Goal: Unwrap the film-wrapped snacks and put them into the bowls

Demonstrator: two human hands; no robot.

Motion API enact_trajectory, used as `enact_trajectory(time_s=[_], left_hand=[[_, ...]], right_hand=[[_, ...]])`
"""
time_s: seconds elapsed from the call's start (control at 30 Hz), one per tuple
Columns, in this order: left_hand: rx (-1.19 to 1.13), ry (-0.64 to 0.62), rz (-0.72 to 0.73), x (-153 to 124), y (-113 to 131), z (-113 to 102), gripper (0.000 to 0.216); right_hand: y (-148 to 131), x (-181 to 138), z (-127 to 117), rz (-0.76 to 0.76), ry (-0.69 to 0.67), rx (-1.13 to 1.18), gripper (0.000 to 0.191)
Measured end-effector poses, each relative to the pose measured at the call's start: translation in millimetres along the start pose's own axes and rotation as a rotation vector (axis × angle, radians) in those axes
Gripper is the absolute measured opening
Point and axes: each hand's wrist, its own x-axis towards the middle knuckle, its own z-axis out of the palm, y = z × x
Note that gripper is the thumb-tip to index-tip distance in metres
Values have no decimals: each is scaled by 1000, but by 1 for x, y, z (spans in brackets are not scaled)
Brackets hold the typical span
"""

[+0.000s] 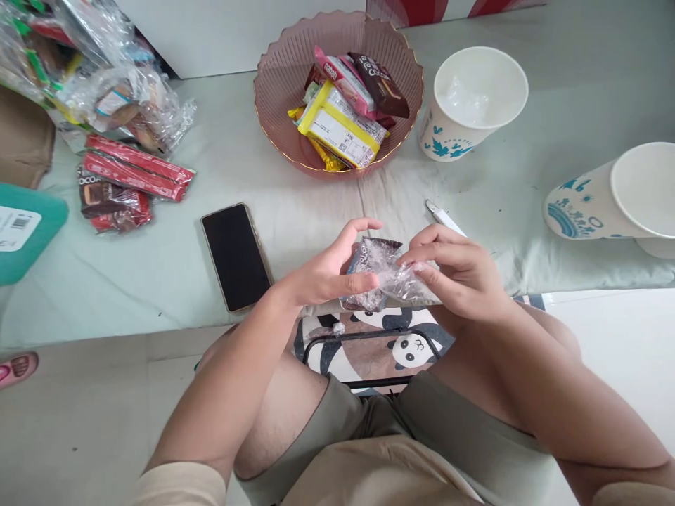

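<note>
Near the table's front edge, my left hand point(342, 267) grips a small dark snack packet point(368, 263) between thumb and fingers. Clear plastic wrap point(403, 282) lies over the packet and bunches up on its right side. My right hand point(456, 270) pinches that wrap between thumb and fingertips. Part of the packet's print shows through the plastic, but I cannot read it in full. Just beyond my right hand lies a white, slim tool with a metal tip point(441, 214), partly covered by the fingers.
A pink ribbed bowl point(268, 105) holds several snack packets. Two paper cups point(453, 144) stand at right, the nearer one tilted. A phone point(235, 256) lies left of my hands. Red packets point(138, 169), bagged snacks point(121, 91) and a green container point(31, 232) occupy the left side.
</note>
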Motion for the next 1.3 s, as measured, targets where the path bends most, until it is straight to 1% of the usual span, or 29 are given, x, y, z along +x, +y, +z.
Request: enact_trajectory(time_s=[0.1,0.17,0.23,0.33,0.4,0.47,0.57,0.6,0.67,0.73,0.8,0.9,0.97,1.03,1.13,1.23,1.3], left_hand=[[32,0,-25,-1,-1,-1,90],[49,20,-49,-1,-2,-1,82],[21,47,-70,0,-2,1,68],[-29,89,-85,2,-3,5,43],[-30,133,-82,5,-3,7,36],[-36,217,-54,7,-4,9,36],[-68,356,31,9,-4,10,35],[-80,384,55,10,-4,11,34],[-105,411,84,10,-4,12,33],[-123,413,93,11,-3,12,33],[-130,400,101,10,-2,13,33],[-125,388,115,10,-2,13,33],[-118,396,118,9,-3,13,32],[-118,413,121,9,-4,13,31],[-141,475,131,10,-3,12,29],[-184,583,175,12,-2,10,25],[-217,666,226,13,0,7,20]], right_hand=[[-3,-1,2,207,134,76,24],[-3,-1,4,354,227,130,31],[-1,0,5,474,292,199,33],[4,0,7,576,343,292,30],[8,-1,10,580,359,290,26],[10,-3,12,515,375,202,26],[10,-7,16,302,408,-31,33],[10,-8,18,220,385,-116,32],[9,-10,23,62,280,-272,29],[8,-11,31,-39,168,-397,29],[9,-12,38,-76,130,-473,24],[9,-12,45,-41,93,-460,7],[8,-12,45,-15,67,-415,10],[6,-12,45,-27,70,-395,12],[3,-12,44,-111,92,-373,12],[2,-15,46,-206,110,-376,13],[2,-17,48,-240,159,-435,14]])
